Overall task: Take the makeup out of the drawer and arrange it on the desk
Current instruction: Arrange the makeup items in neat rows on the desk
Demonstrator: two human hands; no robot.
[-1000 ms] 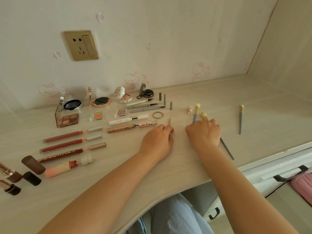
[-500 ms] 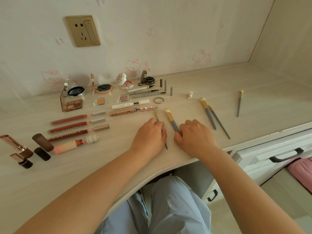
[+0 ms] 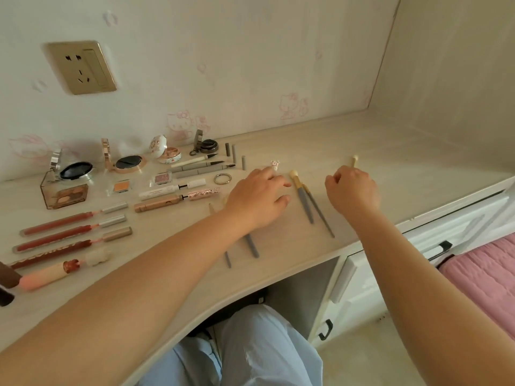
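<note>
Nearest, two grey-handled makeup brushes (image 3: pixel 252 245) lie partly under the left forearm near the pale wooden desk's curved front edge (image 3: pixel 292 270). The left hand (image 3: pixel 257 197), fingers relaxed, rests flat at 12 o'clock from them; two more grey-handled brushes (image 3: pixel 305 200) lie between the hands. The right hand (image 3: pixel 354 190) curls at 2 o'clock over a cream-tipped brush (image 3: pixel 354 160); grip unclear, with bare desktop beyond at 1 o'clock.

We note the left hand (image 3: pixel 257 197) covers the middles of two brushes (image 3: pixel 252 245). The right hand (image 3: pixel 352 190) hides all but one brush tip (image 3: pixel 354 160); its grasp is indeterminate. The left edge crops the lipsticks (image 3: pixel 8 277).
</note>
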